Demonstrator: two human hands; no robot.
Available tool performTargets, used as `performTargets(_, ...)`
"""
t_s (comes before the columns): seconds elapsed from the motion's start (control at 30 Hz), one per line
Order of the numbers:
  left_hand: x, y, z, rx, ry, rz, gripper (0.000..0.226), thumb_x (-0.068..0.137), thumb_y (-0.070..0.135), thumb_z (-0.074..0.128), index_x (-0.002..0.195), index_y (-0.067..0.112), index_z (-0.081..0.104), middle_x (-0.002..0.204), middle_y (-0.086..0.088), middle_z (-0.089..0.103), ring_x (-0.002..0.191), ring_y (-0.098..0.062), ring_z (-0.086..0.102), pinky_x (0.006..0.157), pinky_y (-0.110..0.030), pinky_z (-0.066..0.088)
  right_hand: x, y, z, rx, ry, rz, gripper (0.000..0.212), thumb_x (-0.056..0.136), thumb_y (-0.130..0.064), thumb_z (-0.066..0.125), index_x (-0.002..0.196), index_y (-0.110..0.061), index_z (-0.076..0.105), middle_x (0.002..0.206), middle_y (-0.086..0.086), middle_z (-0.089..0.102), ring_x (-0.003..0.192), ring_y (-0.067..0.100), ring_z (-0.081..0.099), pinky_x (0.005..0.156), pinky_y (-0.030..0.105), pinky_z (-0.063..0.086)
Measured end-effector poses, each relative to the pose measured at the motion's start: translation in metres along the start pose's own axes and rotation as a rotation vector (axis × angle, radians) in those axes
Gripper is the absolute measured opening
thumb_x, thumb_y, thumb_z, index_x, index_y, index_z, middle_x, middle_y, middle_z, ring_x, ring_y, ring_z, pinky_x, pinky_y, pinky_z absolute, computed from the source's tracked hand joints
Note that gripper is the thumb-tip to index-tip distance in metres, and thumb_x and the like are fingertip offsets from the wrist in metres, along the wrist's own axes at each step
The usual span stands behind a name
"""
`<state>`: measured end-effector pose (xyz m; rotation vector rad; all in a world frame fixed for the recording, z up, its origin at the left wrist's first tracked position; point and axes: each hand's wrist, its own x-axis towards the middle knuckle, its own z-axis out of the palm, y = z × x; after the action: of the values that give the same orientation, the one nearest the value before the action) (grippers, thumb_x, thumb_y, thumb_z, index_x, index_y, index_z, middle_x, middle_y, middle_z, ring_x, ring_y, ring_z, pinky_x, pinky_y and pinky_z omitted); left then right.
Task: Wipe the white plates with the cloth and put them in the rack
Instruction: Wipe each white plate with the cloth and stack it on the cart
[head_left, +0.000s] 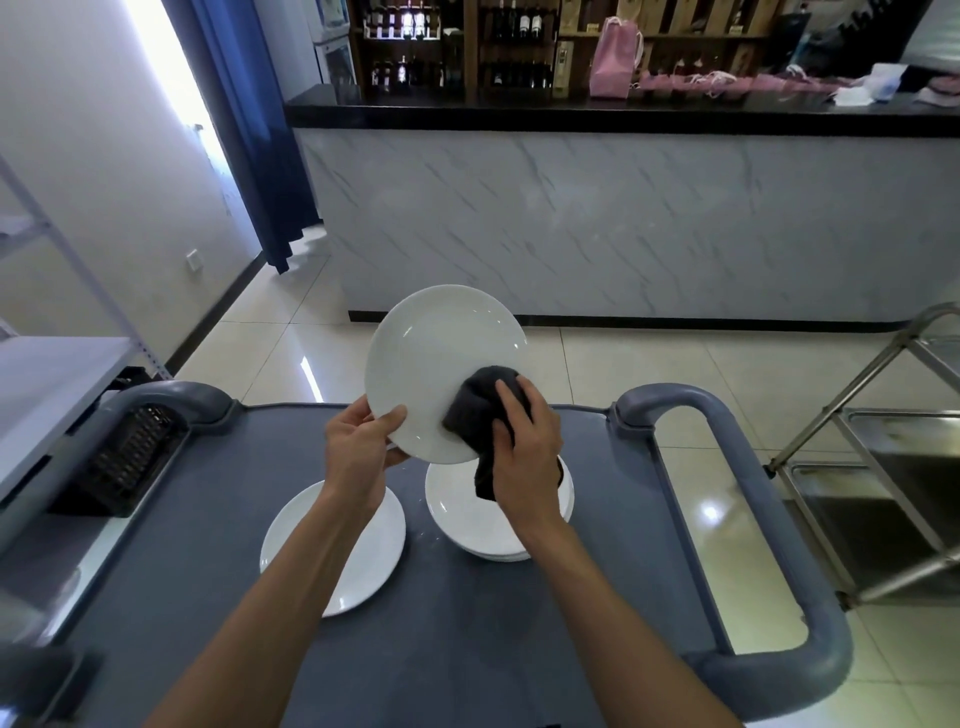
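A white plate (436, 358) is held tilted up above the grey cart top (467, 649). My left hand (358, 447) grips its lower left rim, thumb on the face. My right hand (524, 441) holds a dark grey cloth (478, 410) pressed against the plate's lower right part. Below, a single white plate (358, 561) lies flat on the cart at the left, partly under my left forearm. A stack of white plates (467, 514) sits to its right, partly hidden by my right hand and the hanging cloth.
A black slotted rack (124, 457) sits at the cart's left side, beside a grey shelf unit (47, 384). Grey cart handles (737, 519) rise left and right. A steel trolley (883, 467) stands at the right, a marble-fronted counter (623, 218) ahead.
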<state>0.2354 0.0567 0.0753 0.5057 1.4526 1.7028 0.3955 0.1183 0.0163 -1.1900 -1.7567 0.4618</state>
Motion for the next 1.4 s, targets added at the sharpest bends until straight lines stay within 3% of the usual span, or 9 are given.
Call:
performTargets(0.27,0.004,-0.004,-0.01,0.164,-0.094,0.01,0.021,0.091,-0.004,0.064,0.1,0.014,0.071,0.092,-0.007,0.075,0.083,-0.032,0.068,0.055,-0.031,0.057,0.034,0.006,-0.018,-0.082,0.072,-0.093,0.049,0.096,-0.004,0.056,0.144,-0.014,0.054,0.148,0.009,0.049,0.13,0.029,0.045,0.104,0.052,0.045)
performTargets(0.43,0.005,-0.005,-0.016,0.277,-0.214,-0.008,0.025,0.089,-0.005,0.066,0.101,0.015,0.073,0.092,-0.005,0.078,0.09,-0.036,0.07,0.068,-0.047,0.061,0.048,0.002,-0.027,-0.108,0.072,-0.182,0.049,0.096,-0.003,0.058,0.143,-0.012,0.055,0.148,0.01,0.05,0.13,0.03,0.045,0.105,0.048,0.042)
performTargets(0.53,0.007,-0.001,-0.018,0.31,-0.268,-0.021,0.027,0.085,-0.009,0.067,0.103,0.009,0.074,0.097,-0.013,0.077,0.092,-0.04,0.07,0.074,-0.053,0.06,0.051,0.001,-0.03,-0.106,0.053,-0.241,0.049,0.096,-0.004,0.056,0.143,-0.014,0.054,0.148,0.008,0.049,0.131,0.029,0.045,0.107,0.045,0.039)
performTargets(0.7,0.009,0.007,-0.021,0.31,-0.315,-0.011,0.032,0.073,-0.007,0.076,0.101,0.008,0.074,0.092,-0.011,0.077,0.086,-0.037,0.071,0.063,-0.042,0.059,0.055,0.005,-0.029,-0.119,0.006,-0.234,0.051,0.098,-0.01,0.052,0.148,-0.017,0.048,0.152,0.008,0.044,0.135,0.028,0.042,0.109,0.049,0.04)
performTargets(0.93,0.008,0.005,-0.026,0.28,-0.356,0.029,0.033,0.069,-0.004,0.077,0.098,0.013,0.078,0.096,-0.013,0.077,0.084,-0.032,0.073,0.059,-0.036,0.059,0.06,0.011,-0.038,-0.104,-0.107,-0.254,0.061,0.094,-0.013,0.065,0.151,-0.019,0.044,0.152,0.006,0.044,0.133,0.027,0.042,0.114,0.029,0.03)
performTargets(1.2,0.009,0.002,-0.026,0.339,-0.365,0.07,0.035,0.084,-0.016,0.063,0.103,0.011,0.074,0.09,-0.007,0.078,0.08,-0.023,0.074,0.06,-0.03,0.058,0.064,0.011,-0.044,-0.078,-0.21,-0.189,0.067,0.088,-0.012,0.069,0.15,-0.022,0.044,0.144,0.002,0.05,0.126,0.022,0.05,0.107,0.03,0.04)
performTargets(1.4,0.012,0.001,-0.033,0.362,-0.367,0.09,0.036,0.084,-0.014,0.064,0.103,0.014,0.074,0.092,-0.006,0.078,0.082,-0.024,0.074,0.061,-0.031,0.059,0.068,0.005,-0.055,-0.05,-0.299,-0.113,0.069,0.085,-0.014,0.071,0.147,-0.028,0.046,0.136,-0.004,0.058,0.12,0.013,0.052,0.1,0.022,0.037)
